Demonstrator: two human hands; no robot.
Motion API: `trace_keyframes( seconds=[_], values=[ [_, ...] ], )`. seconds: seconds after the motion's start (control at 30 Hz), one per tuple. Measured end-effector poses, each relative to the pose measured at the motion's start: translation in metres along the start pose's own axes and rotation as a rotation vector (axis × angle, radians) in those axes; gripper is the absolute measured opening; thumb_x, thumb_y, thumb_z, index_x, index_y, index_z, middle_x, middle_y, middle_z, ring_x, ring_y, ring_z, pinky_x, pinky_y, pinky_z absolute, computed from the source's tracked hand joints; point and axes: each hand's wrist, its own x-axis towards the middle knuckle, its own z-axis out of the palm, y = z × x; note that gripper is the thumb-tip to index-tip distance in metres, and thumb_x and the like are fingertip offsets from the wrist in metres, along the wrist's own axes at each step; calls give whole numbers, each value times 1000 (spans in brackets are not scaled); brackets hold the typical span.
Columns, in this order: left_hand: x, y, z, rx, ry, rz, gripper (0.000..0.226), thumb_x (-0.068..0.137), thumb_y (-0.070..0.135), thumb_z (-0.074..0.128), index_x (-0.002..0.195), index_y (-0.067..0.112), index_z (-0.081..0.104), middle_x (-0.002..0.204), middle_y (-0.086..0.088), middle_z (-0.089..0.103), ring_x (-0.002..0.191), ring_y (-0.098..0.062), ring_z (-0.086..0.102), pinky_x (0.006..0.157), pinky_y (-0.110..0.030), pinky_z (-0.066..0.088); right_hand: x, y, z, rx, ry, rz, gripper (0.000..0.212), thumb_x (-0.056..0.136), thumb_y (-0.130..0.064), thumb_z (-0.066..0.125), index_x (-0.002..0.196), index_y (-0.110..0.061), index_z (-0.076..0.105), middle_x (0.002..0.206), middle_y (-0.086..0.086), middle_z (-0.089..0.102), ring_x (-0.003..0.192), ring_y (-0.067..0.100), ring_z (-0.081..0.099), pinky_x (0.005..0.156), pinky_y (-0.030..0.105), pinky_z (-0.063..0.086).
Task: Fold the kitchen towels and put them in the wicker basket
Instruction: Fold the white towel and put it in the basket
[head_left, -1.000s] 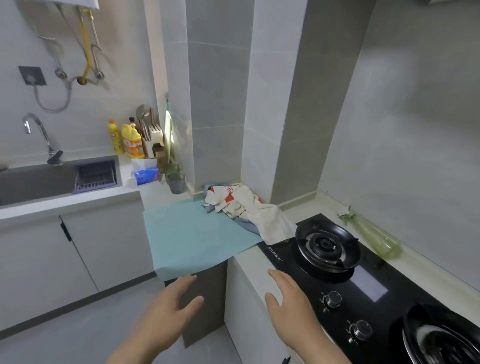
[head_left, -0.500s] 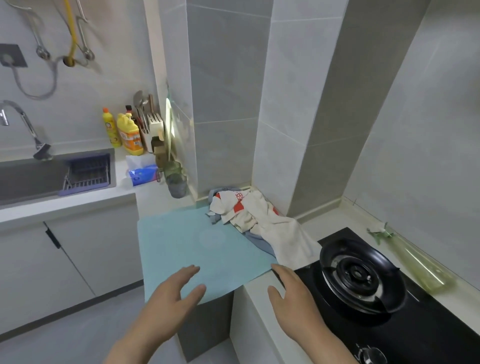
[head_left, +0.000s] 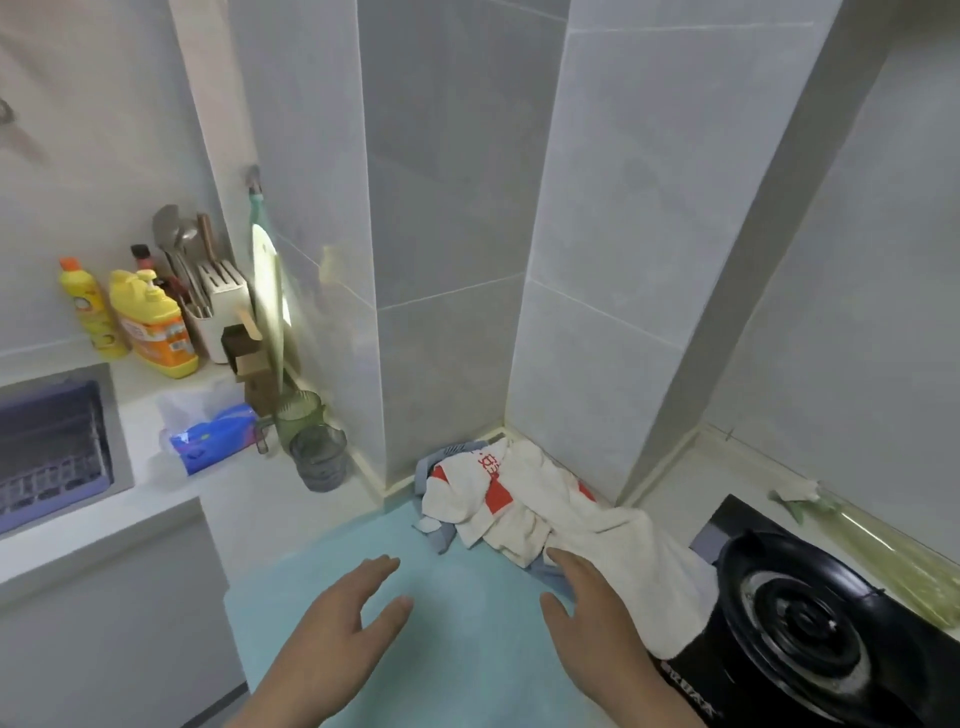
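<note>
Both open: the right hand (head_left: 597, 618) lay at the near edge of the crumpled towels (head_left: 524, 499), the left hand (head_left: 337, 629) farther off.

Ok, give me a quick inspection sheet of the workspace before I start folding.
Surface: counter, teal mat spread on it.
Job's things: towel pile crumpled in the corner, white-and-red towel over a blue-grey one; no wicker basket in view.
Clutter: detergent bottles, knife block, tissue pack, two cups, spray bottle.
Hands: left hand and right hand open above the mat, right fingertips at the pile's edge.
Cables: nothing seen.
Surroundings: tiled walls, gas hob right, sink rack left.
</note>
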Motion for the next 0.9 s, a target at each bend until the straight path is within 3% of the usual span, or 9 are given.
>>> trace_keyframes(
  seconds=[0.07, 0.17, 0.23, 0.43, 0.5, 0.57, 0.7, 0.8, 0.9],
  values=[
    [29, -20, -14, 96, -70, 44, 87, 54, 100, 23, 129, 56, 28, 145, 32, 25, 135, 12, 20, 113, -20, 25, 19, -10, 25, 31, 31, 97, 51, 98, -20, 52, 147, -21, 36, 132, -16, 38, 128, 1, 33, 103, 13, 20],
    [63, -43, -17, 180, -175, 112, 120, 39, 104, -3, 141, 48, 28, 143, 34, 18, 134, 15, 10, 114, -15, 15, 41, -23, 52, 37, 76, 185, 50, 97, -20, 52, 145, -22, 39, 143, -10, 41, 135, 9, 34, 111, 21, 24],
    [80, -56, -16, 157, -229, 115, 124, 38, 104, -2, 142, 46, 32, 143, 34, 20, 138, 13, 12, 112, -12, 14, 54, -31, 63, 23, 89, 225, 49, 96, -23, 53, 144, -26, 40, 146, -10, 39, 134, 8, 35, 114, 25, 27],
    [132, -75, -11, 180, -400, 168, 105, 55, 100, 16, 142, 45, 35, 142, 34, 20, 140, 7, 20, 115, -26, 30, 90, -19, 66, -84, 97, 268, 53, 97, -27, 55, 147, -22, 36, 151, -7, 36, 138, 9, 34, 115, 21, 23],
    [146, -75, -1, 153, -421, 203, 70, 82, 75, 40, 145, 43, 35, 142, 33, 21, 142, 3, 22, 114, -23, 28, 103, -10, 60, -199, 83, 234, 52, 98, -26, 53, 147, -20, 37, 150, -6, 38, 136, 10, 36, 109, 15, 22],
    [159, -75, 14, 148, -399, 233, 55, 95, 52, 46, 147, 42, 31, 142, 32, 24, 141, 1, 27, 109, -17, 26, 119, 3, 54, -283, 84, 205, 50, 98, -20, 51, 146, -18, 39, 148, -5, 41, 132, 11, 40, 102, 11, 23],
    [169, -85, 46, 99, -429, 224, 62, 88, 64, 40, 145, 41, 35, 141, 31, 25, 134, 7, 28, 110, -15, 23, 154, 31, 49, -412, 113, 188, 43, 98, -16, 46, 140, -11, 45, 137, 1, 50, 126, 20, 48, 99, 20, 32],
    [160, -89, 59, 22, -478, 211, 67, 69, 87, 40, 128, 55, 38, 135, 40, 23, 132, 9, 31, 113, -22, 29, 179, 47, 51, -564, 149, 208, 43, 94, -22, 49, 136, -11, 46, 129, 8, 53, 117, 29, 49, 95, 35, 41],
    [146, -92, 61, -10, -505, 183, 38, 77, 73, 52, 110, 62, 37, 126, 47, 22, 131, 14, 29, 115, -21, 27, 189, 46, 51, -532, 247, 245, 28, 94, -26, 50, 116, -13, 60, 109, 8, 64, 104, 31, 55, 80, 37, 45]
  ],
)
